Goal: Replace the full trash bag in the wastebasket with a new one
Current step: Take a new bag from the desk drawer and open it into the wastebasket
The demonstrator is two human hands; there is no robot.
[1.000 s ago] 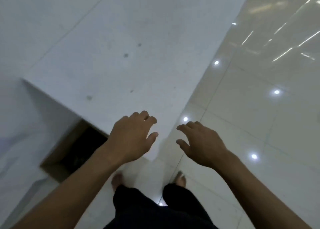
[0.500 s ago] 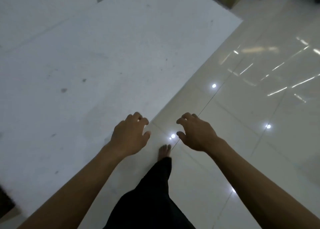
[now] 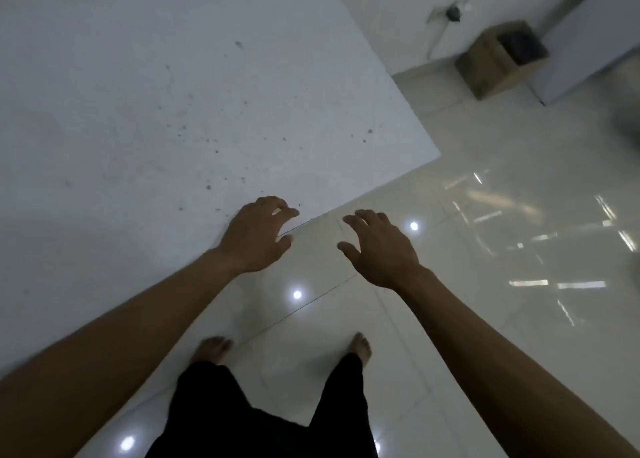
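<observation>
Left hand (image 3: 254, 239) and right hand (image 3: 379, 249) are empty, fingers (image 3: 277, 205) loosely curled, gripping nothing. The wastebasket (image 3: 498, 66), dark bag (image 3: 521, 47) inside, stands well apart by the far wall. Risks: bare feet (image 3: 211, 348) slipping on the glossy floor (image 3: 485, 249); hip clipping the desk (image 3: 173, 93) corner.

The broad white counter (image 3: 173, 111), speckled with dark flecks, fills the whole left side and bars any way through there. Its straight edge runs diagonally up to a far corner. To the right of the counter the glossy cream tiled floor (image 3: 485, 249) lies open (only lamp reflections on it), a wide lane leading past that corner. Beyond the counter's corner the brown square wastebasket (image 3: 485, 73) stands against the white wall, with a grey upright panel (image 3: 588, 41) just beside it. The left hand (image 3: 254, 237) hovers empty over the counter's edge. The right hand (image 3: 379, 249) hovers empty above the floor beside the counter.
</observation>
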